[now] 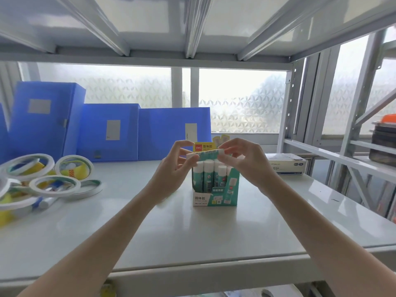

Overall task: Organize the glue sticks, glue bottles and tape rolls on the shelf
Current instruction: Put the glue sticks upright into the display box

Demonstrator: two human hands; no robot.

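A teal and white glue stick [206,154] lies level in the air above the open display box [215,197]. My left hand [174,168] pinches its left end and my right hand [246,159] pinches its right end. Several glue sticks [209,174] stand upright with white caps inside the box, which sits mid-shelf. A pile of tape rolls [46,179] lies at the left of the shelf, with a glue bottle [46,203] partly hidden beneath them.
Three blue file boxes [107,131] stand along the back left of the grey shelf [192,236]. A flat white carton [286,165] lies at the back right. Shelf uprights [285,108] and a dark container [383,144] stand to the right.
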